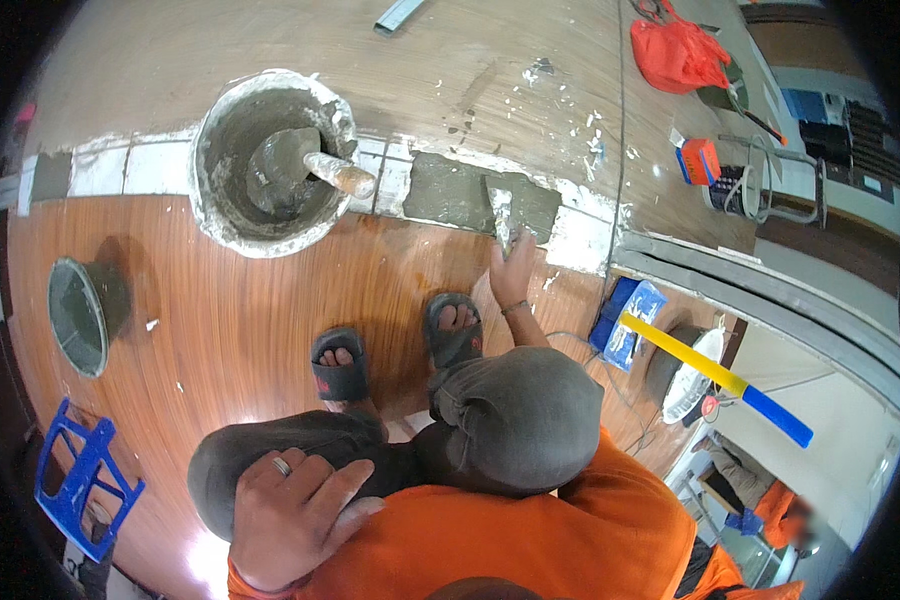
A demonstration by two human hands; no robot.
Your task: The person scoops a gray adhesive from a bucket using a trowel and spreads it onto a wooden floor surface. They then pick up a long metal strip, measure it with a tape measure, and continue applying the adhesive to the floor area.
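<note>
My right hand (513,268) grips a mortar-smeared putty knife (502,214), its blade lying on a patch of wet grey mortar (450,191) in the strip of white tiles (581,238). My left hand (294,510), a ring on one finger, rests on my left thigh, holds nothing and has its fingers somewhat apart. Left of the patch stands a mortar-caked bucket (208,217). Inside it, a mortar-covered tool with a wooden handle (339,175) leans on the rim; the mortar hides its shape.
A grey pail (100,322) and a blue plastic stool (90,469) are at left. At right are a blue-headed tool with a yellow-and-blue handle (690,352), a cable (585,341) and a metal door track (757,292). A red plastic bag (675,56) lies beyond; another person (757,487) is farther off.
</note>
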